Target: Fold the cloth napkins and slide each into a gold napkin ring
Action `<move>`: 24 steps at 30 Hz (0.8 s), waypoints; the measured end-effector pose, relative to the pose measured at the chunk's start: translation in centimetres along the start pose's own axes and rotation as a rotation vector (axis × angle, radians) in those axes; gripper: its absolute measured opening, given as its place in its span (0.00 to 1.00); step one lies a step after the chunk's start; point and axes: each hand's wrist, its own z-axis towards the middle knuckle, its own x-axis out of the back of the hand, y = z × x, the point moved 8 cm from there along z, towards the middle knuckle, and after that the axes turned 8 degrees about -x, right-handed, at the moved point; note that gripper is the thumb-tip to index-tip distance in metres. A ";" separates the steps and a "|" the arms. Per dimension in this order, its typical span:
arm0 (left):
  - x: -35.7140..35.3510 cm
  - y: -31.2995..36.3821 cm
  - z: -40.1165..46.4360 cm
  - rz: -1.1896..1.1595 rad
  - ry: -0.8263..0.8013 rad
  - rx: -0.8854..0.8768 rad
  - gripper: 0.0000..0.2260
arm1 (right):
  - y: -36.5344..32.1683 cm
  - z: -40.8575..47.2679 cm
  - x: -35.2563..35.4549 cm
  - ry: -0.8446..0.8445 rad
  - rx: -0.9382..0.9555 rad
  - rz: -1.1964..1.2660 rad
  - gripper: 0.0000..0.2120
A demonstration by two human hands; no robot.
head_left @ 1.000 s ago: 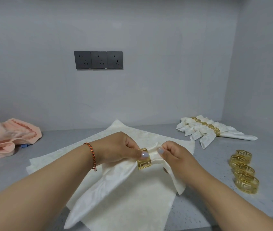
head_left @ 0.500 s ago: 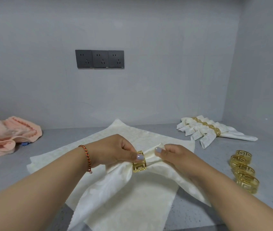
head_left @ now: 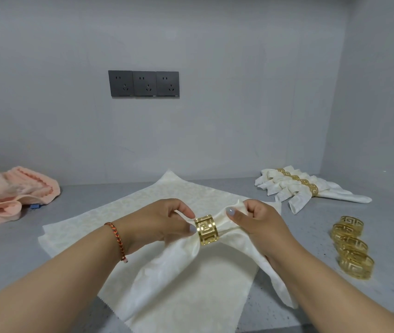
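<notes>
A folded cream napkin (head_left: 167,267) passes through a gold napkin ring (head_left: 206,230) held above the counter. My left hand (head_left: 157,222) pinches the ring's left side and the cloth there. My right hand (head_left: 256,222) grips the napkin's end (head_left: 236,207) that sticks out of the ring on the right. Under them a stack of flat cream napkins (head_left: 109,217) lies spread on the grey counter (head_left: 11,255). Several loose gold rings (head_left: 353,247) lie in a row at the right. Several finished napkins in rings (head_left: 294,186) lie at the back right.
A pink towel (head_left: 8,193) is bunched at the left edge. A dark triple wall socket (head_left: 144,83) sits on the back wall. A grey side wall (head_left: 378,116) closes the right side.
The ring has slid further along the napkin and turned its patterned face toward me. My right hand has drawn more cloth out on the right side.
</notes>
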 end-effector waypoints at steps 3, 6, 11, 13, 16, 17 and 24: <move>0.0 0.5 0.1 0.061 0.067 -0.058 0.13 | 0.2 0.0 0.4 0.059 0.012 0.005 0.23; -0.2 0.8 -0.1 -0.003 0.069 -0.096 0.12 | 0.4 0.2 0.7 0.085 -0.013 0.049 0.10; -0.1 1.3 -0.4 -0.097 0.096 -0.176 0.12 | 0.1 -0.4 0.5 0.113 0.029 0.031 0.15; 0.2 1.5 -0.5 -0.054 0.133 -0.213 0.10 | -0.3 -0.9 0.1 0.048 0.058 0.022 0.15; 0.2 2.0 -0.7 -0.042 0.159 -0.260 0.04 | -0.6 -1.3 -0.9 -0.078 0.069 0.021 0.10; 0.2 2.0 -0.8 -0.048 0.157 -0.254 0.01 | -0.6 -1.3 -1.1 -0.094 0.063 0.037 0.09; 0.6 2.0 -1.3 -0.044 0.217 -0.172 0.07 | -1.0 -1.2 -1.2 -0.131 -0.024 0.074 0.20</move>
